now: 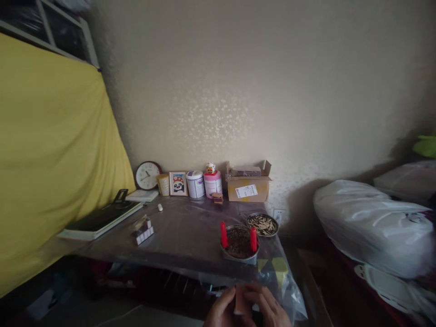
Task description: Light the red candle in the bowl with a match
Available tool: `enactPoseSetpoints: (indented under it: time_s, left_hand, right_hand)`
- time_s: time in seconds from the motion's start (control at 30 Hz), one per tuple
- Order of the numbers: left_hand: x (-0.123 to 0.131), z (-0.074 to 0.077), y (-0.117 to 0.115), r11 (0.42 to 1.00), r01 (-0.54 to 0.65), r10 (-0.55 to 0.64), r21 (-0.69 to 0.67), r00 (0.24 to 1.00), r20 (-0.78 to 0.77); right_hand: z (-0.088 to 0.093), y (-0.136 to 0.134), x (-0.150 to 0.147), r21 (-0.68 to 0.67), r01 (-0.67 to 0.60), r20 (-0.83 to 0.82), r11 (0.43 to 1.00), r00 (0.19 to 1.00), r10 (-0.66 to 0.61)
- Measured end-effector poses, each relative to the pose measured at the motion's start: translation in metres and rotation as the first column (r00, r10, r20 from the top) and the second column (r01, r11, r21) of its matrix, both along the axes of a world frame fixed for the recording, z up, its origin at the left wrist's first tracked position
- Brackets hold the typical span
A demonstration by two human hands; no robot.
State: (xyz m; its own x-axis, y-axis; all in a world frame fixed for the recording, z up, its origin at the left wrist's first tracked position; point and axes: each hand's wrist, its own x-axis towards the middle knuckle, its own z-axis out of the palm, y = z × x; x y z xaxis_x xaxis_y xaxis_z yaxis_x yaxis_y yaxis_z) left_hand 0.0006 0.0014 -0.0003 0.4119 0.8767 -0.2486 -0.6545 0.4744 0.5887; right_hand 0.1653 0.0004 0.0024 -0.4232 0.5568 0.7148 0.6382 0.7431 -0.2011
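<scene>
At the bottom edge, my left hand (223, 311) and my right hand (269, 309) are together, fingers closed on a small reddish flat object (239, 299) held between them; what it is I cannot make out. Just beyond them, on the plastic-covered table (190, 236), stands a metal bowl (240, 247) of dark material with two red candles (224, 234) upright in it. Behind it sits a second metal bowl (262, 224) holding pale sticks.
Along the wall stand a clock (147, 175), a panda picture (178, 183), two tins (195, 184), and a cardboard box (248, 186). A laptop and book (102, 220) lie at left beside a yellow curtain (51, 159). White bags (371, 227) pile at right.
</scene>
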Motion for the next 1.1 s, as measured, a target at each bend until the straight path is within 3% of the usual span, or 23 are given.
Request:
enactPoseSetpoints:
  time_s: [0.1,0.27,1.1]
  left_hand:
    - [0.003,-0.002,0.004,0.999,0.025,-0.023,-0.025,0.995,0.094]
    - [0.007,-0.006,0.008,0.996,0.078,-0.060,-0.043,0.944,0.323]
    - [0.010,-0.002,0.001,1.000,-0.006,0.002,0.019,0.971,0.239]
  right_hand:
    - [0.013,-0.002,-0.004,0.006,-0.003,0.003,1.000,1.000,0.003]
    - [0.013,-0.004,-0.007,-0.002,0.023,0.050,1.000,0.998,-0.023]
    - [0.002,-0.003,-0.006,-0.079,0.037,0.055,0.996,0.998,-0.032]
